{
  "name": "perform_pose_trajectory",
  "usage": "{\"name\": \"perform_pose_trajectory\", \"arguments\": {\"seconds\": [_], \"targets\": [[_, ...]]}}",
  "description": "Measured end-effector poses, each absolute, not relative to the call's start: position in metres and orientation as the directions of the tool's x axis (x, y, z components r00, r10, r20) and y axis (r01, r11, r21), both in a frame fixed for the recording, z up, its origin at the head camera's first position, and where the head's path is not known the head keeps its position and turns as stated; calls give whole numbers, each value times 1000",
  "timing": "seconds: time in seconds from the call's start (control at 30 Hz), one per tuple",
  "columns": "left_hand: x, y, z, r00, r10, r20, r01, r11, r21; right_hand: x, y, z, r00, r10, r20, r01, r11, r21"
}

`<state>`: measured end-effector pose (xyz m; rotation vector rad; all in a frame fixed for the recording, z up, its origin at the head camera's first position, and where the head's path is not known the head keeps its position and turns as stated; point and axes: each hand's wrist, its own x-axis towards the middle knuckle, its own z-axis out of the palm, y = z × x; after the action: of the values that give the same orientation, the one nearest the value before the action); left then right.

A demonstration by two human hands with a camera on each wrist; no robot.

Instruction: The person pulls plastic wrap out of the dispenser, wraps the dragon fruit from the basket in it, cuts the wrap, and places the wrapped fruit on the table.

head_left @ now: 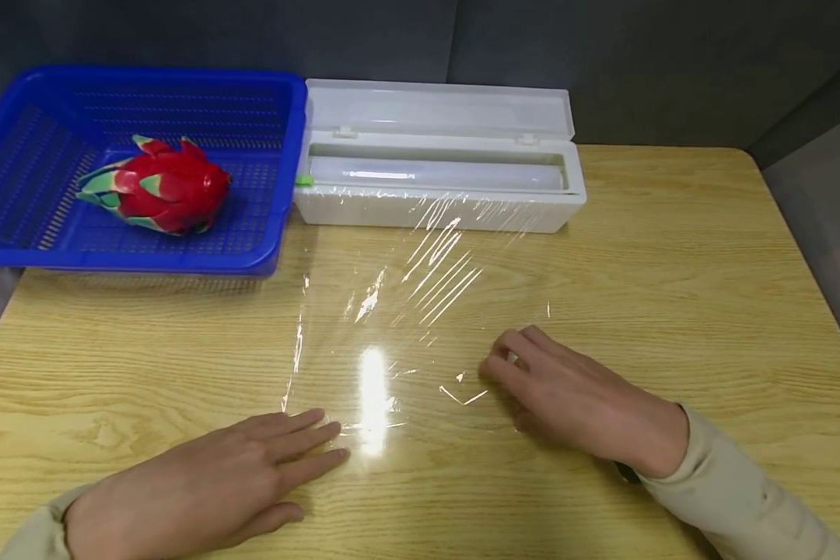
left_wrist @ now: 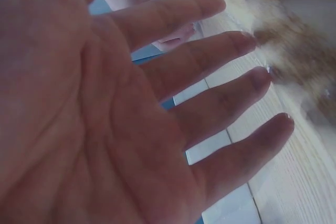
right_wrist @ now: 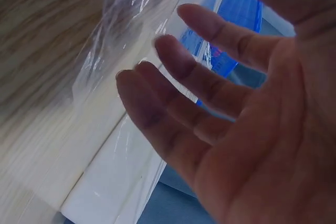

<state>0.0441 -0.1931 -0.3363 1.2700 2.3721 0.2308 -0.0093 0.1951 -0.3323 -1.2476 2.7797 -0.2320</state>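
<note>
Clear plastic wrap [head_left: 427,311] stretches from a white wrap dispenser box [head_left: 434,210] across the wooden table toward me, wrinkled and shiny. Inside the box, its lid raised, lies the roll of wrap [head_left: 434,173]. My left hand [head_left: 231,474] is palm down with fingers spread, the fingertips at the wrap's near left corner. At the near right part of the wrap, my right hand [head_left: 560,389] has loosely bent fingers. The right wrist view shows those fingers [right_wrist: 173,98] apart from the thumb, with nothing between them and the wrap's loose edge beyond.
Left of the box stands a blue plastic basket [head_left: 133,260] holding a red dragon fruit [head_left: 171,190] with green-tipped scales. A small green tab [head_left: 304,180] shows at the box's left end. Dark grey panels [head_left: 602,62] rise behind the table [head_left: 707,272].
</note>
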Motion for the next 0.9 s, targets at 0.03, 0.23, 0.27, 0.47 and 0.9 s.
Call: {"name": "perform_pose_trajectory", "arguments": {"seconds": [0.03, 0.23, 0.27, 0.47, 0.9], "targets": [[44, -193, -336, -483, 821, -304, 748, 567, 345, -9, 196, -332, -660, -751, -33, -737, 654, -171], [44, -191, -336, -477, 840, -257, 790, 538, 293, -9, 200, -332, -635, -769, -77, -755, 638, -152], [44, -192, -335, -477, 842, -251, 795, 535, 285, -9, 200, -332, -632, -771, -76, -757, 636, -151], [46, -200, -329, -474, 853, -220, 802, 521, 291, -9, 200, -332, -630, -772, -83, -759, 635, -144], [43, -212, -315, -552, 832, -54, 804, 549, 228, -8, 199, -333, -637, -765, -94, -753, 644, -135]]}}
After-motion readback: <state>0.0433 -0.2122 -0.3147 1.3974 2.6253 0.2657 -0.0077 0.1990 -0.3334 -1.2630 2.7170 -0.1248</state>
